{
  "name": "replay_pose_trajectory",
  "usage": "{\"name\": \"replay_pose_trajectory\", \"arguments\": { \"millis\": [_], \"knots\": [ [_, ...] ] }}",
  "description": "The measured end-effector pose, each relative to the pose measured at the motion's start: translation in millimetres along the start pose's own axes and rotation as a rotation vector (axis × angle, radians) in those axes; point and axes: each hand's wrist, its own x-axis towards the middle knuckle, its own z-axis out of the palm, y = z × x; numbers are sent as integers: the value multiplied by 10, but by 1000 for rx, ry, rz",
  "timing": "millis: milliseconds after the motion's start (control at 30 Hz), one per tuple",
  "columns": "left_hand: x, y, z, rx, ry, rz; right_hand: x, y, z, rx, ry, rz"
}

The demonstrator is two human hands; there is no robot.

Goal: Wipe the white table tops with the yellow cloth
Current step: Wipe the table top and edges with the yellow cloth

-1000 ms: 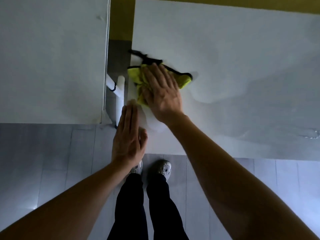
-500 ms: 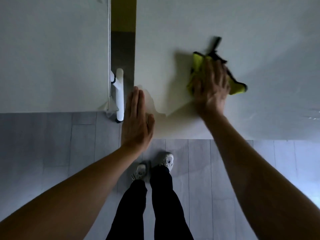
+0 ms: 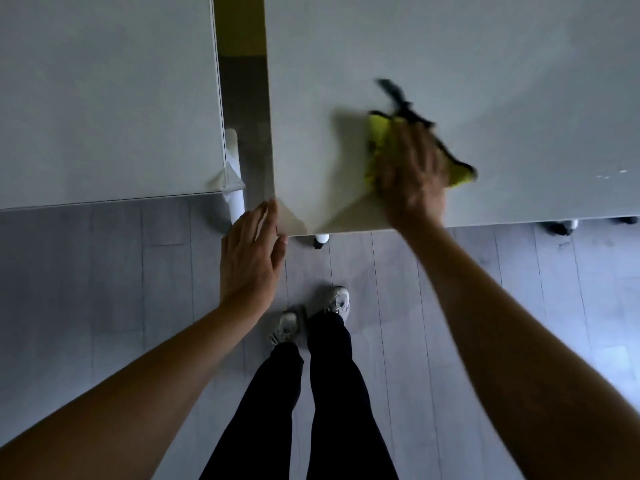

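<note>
- Pressing flat on yellow cloth (image 3: 377, 133): right hand (image 3: 410, 171), fingers spread & straight, palm down, no pinch.
- Cloth bunched, black-edged, blurred; sits on right white table (image 3: 450, 46) nr front edge.
- Left hand (image 3: 249, 258) relaxed, fingers straight, fingertips touching that table's front-left corner, holding nothing.
- Left white table (image 3: 104, 98) apart, across a gap.
- Grey floor (image 3: 104, 271) below.

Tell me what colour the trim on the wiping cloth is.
Black: the yellow cloth has a dark black edging, seen in the head view, though blurred.
</note>
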Motion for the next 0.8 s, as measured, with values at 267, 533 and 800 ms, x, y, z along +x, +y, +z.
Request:
{"name": "replay_pose_trajectory", "arguments": {
  "millis": [267,533,800],
  "knots": [
    [2,1,-21,-57,-9,-22,-242,-155,-22,-12,75,105],
    [-71,-208,-131,43,-125,96,-807,-1186,415,36,-78,-309],
    [214,397,-89,-11,-87,361,-616,474,-234,-41,130,169]
  ]
}}
